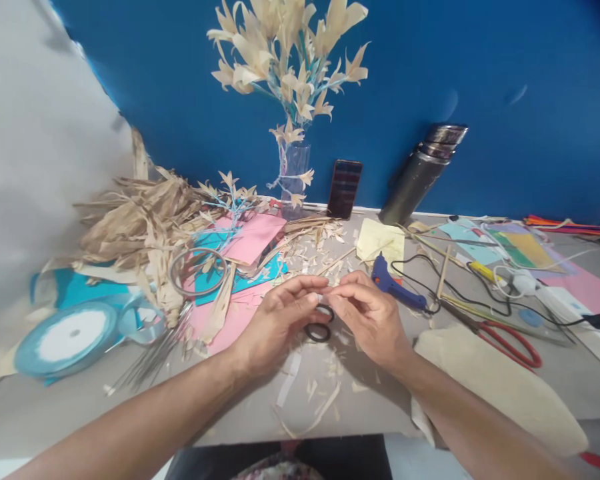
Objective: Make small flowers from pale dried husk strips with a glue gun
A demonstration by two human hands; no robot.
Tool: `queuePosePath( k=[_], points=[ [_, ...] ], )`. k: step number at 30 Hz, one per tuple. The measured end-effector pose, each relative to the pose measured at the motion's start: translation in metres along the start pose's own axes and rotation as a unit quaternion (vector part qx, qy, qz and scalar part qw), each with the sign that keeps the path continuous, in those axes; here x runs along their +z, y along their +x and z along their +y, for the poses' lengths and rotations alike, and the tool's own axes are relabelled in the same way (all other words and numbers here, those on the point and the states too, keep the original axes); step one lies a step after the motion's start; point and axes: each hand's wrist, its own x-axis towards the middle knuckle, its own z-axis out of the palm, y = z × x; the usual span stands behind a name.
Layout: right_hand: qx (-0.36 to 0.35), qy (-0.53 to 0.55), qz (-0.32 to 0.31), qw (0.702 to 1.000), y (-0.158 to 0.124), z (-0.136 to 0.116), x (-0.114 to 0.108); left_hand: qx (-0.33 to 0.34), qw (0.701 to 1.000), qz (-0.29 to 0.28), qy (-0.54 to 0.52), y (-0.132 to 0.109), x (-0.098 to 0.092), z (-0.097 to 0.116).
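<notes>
My left hand (286, 310) and my right hand (369, 313) meet over the middle of the table, fingertips pinched close together. Whatever sits between them is tiny and mostly hidden; a small pale bit shows at the left fingertips. Black scissor handles (318, 331) lie on the table just below the hands. Pale husk scraps (330, 400) are scattered around them. Right of my right hand lies a blue glue gun (396, 285) with a black cord. A vase (296, 180) of husk flowers (293, 60) stands behind the hands.
A heap of dry husks (140, 220), a blue ribbon roll (67, 337) and thin wires (157, 353) lie left. Toward the right are red-handled scissors (513, 343), a cloth (495, 387) and a power strip (575, 310). A phone (345, 189) and flask (423, 175) lean on the wall.
</notes>
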Motion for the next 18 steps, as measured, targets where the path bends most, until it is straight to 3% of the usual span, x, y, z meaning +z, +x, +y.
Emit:
queuePosePath(
  k=[11,18],
  points=[
    [0.015,0.071,-0.016,0.997,0.0042,-0.0007,-0.0016,-0.033,0.998,0.005,-0.046,0.0019,-0.0007,0.0009],
    [0.041,0.103,-0.017,0.994,0.006,0.0021,-0.0027,-0.017,0.997,-0.023,-0.077,0.0014,-0.0003,0.0021]
  ],
)
